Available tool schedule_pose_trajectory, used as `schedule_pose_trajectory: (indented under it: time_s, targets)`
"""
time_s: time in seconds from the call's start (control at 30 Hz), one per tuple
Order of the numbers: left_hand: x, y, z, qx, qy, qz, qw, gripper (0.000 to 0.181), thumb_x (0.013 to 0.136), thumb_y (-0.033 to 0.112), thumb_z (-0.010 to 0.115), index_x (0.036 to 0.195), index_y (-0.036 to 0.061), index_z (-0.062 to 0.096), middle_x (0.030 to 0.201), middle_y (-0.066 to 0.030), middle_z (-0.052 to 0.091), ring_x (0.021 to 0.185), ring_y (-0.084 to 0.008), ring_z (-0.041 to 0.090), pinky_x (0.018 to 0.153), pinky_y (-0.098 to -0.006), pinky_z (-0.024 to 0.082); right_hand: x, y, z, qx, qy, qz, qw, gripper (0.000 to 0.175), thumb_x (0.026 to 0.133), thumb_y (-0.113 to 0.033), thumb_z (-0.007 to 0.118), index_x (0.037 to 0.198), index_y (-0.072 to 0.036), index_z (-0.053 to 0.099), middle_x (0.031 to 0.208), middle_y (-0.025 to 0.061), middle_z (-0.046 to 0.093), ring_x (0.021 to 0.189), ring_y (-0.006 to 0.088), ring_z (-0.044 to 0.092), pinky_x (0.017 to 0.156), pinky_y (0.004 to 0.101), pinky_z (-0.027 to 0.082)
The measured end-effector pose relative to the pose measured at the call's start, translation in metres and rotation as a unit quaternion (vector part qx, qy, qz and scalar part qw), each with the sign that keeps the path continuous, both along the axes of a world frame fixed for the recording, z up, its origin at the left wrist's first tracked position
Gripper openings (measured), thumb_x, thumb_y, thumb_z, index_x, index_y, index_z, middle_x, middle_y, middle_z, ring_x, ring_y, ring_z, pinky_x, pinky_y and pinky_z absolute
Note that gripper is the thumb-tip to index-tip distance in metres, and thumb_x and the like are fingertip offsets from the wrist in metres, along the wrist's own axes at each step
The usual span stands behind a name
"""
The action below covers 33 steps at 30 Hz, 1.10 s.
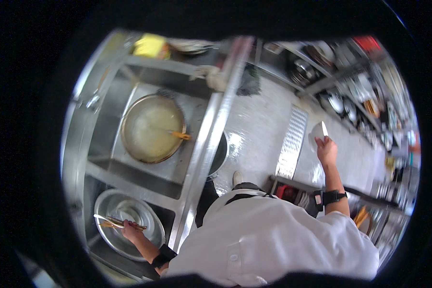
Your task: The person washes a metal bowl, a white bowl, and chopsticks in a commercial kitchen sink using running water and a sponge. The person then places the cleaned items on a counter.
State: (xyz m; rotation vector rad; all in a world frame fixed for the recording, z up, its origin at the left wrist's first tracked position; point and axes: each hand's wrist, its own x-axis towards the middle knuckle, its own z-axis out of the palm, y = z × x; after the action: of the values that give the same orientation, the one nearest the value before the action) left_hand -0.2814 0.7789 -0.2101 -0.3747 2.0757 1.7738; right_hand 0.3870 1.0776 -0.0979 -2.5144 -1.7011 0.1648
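My left hand (131,230) grips a bundle of wooden chopsticks (109,224) together with a white spoon-like utensil (102,218). It is above a round metal basin (154,216) that sits in the nearer sink compartment. Out to the right, over the floor, my right hand (327,149) pinches a pale, thin-edged piece of tableware (316,134), possibly a bowl; blur hides its exact shape. In the larger sink compartment stands a wide round pan (147,126) of cloudy liquid. A utensil with an orange handle (180,135) leans on its rim.
A steel sink edge (205,140) separates the basins from the floor. Below it is a round metal-rimmed bin (221,154). A grey cloth (216,77) hangs over the sink's far corner. Shelves with bowls and dishes (345,97) line the right; a metal drain cover (291,142) crosses the floor.
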Motion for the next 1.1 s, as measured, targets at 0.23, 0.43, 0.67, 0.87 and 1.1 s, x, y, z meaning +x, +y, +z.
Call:
schedule_pose_trajectory:
  time_s: [0.23,0.43,0.67,0.87,1.1]
  targets:
    - [0.101,0.140,0.057,0.054,-0.005,-0.248,0.967,0.006,0.085,0.005,0.051,0.081,0.0039,0.047,0.061,-0.0026,0.045,0.048,-0.0114,0.041,0.041,-0.0241,0.037,0.114,-0.149,0.008,0.020,0.024,-0.148,0.988,0.039,0.082,-0.034,0.061,0.072,0.003,0.050,0.072,0.0276,0.056,0.073,0.0469,0.053,0.063,0.0490,0.042]
    - [0.181,0.223,0.052,0.153,-0.051,-0.373,0.914,0.013,0.087,0.009,0.053,0.076,0.0053,0.046,0.062,-0.0017,0.044,0.050,-0.0107,0.041,0.043,-0.0221,0.036,0.182,-0.268,-0.027,-0.016,-0.034,-0.308,0.950,0.033,0.083,-0.032,0.059,0.073,-0.001,0.054,0.073,0.0239,0.060,0.072,0.0414,0.059,0.065,0.0483,0.046]
    - [0.235,0.254,0.044,0.152,-0.242,-0.423,0.860,0.023,0.087,0.019,0.052,0.067,0.0158,0.041,0.056,0.0047,0.035,0.049,-0.0105,0.035,0.048,-0.0260,0.032,0.258,-0.396,-0.138,-0.098,-0.012,-0.423,0.901,0.035,0.088,-0.033,0.048,0.085,-0.003,0.065,0.086,0.0210,0.064,0.081,0.0375,0.062,0.072,0.0449,0.048]
    - [0.214,0.263,0.042,0.225,-0.282,-0.321,0.876,0.016,0.085,0.019,0.059,0.075,0.0097,0.050,0.059,-0.0002,0.048,0.049,-0.0132,0.045,0.047,-0.0289,0.036,0.253,-0.362,-0.137,-0.180,-0.216,-0.439,0.853,0.060,0.079,-0.028,0.061,0.130,-0.007,0.038,0.133,0.0148,0.041,0.119,0.0378,0.042,0.086,0.0520,0.043]
    - [0.136,0.272,0.020,0.306,-0.270,-0.284,0.868,0.019,0.091,0.022,0.049,0.076,0.0105,0.051,0.057,0.0027,0.045,0.049,-0.0089,0.042,0.048,-0.0268,0.036,0.172,-0.130,-0.046,0.103,0.025,-0.083,0.991,0.052,0.082,-0.017,0.061,0.126,0.003,0.043,0.123,0.0229,0.051,0.114,0.0364,0.049,0.096,0.0381,0.037]
